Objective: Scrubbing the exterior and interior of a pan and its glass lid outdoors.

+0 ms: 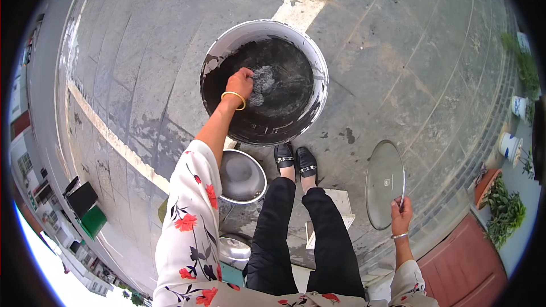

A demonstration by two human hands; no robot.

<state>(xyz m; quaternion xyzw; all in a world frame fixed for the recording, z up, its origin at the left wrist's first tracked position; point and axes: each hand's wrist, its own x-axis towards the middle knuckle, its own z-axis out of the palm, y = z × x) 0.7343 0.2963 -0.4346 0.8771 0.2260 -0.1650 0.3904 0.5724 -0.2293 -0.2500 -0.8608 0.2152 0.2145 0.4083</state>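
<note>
A large round tub (281,128) with a dark inside and patchy white wall stands on the paving before my feet. Into it reaches my left hand (240,84), a yellow bangle at its wrist, its fingers curled together. Beside the fingertips is a grey-white speckled patch (263,85); whether it is a wire scourer or splashed water is unclear, as is whether I hold it. Out to the side, my right hand (401,215) grips the metal rim of a round glass pot lid (381,183), which is tilted up and bears a small printed mark.
Near my left leg are a round grey pan (242,175) and a shiny metal bowl or lid (234,247). A white stool (337,204) is by my right leg. Potted plants (503,209) and a reddish panel (465,256) lie right; dark green bins (87,209), left.
</note>
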